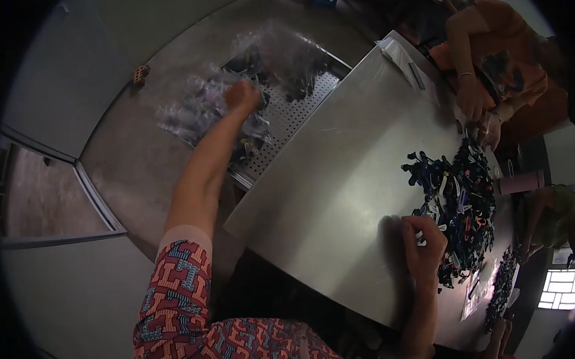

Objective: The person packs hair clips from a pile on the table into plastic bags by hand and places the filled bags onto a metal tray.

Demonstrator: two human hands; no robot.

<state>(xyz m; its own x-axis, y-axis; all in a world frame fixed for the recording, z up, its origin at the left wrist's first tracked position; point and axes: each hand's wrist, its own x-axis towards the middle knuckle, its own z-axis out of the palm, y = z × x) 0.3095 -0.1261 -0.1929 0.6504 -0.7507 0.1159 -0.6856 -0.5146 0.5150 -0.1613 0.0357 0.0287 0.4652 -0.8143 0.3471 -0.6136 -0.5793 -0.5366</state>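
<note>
My left hand (243, 98) is stretched out past the table's left edge, closed, over clear plastic bags (198, 106) that lie on a perforated metal surface (285, 115). Whatever its fingers hold is hidden. Above the metal table (320, 184), my right hand (423, 241) is closed in a pinch beside a heap of small dark pieces (458, 204) with some white, purple and red ones among them. A small pale thing shows near its fingertips, too small to make out.
Across the table a person in an orange shirt (500, 61) has both hands near the heap. Another person (552, 219) is farther right, by a second dark pile (502, 285). A pink cylinder (522, 182) and a plastic packet (401, 62) are also on the table.
</note>
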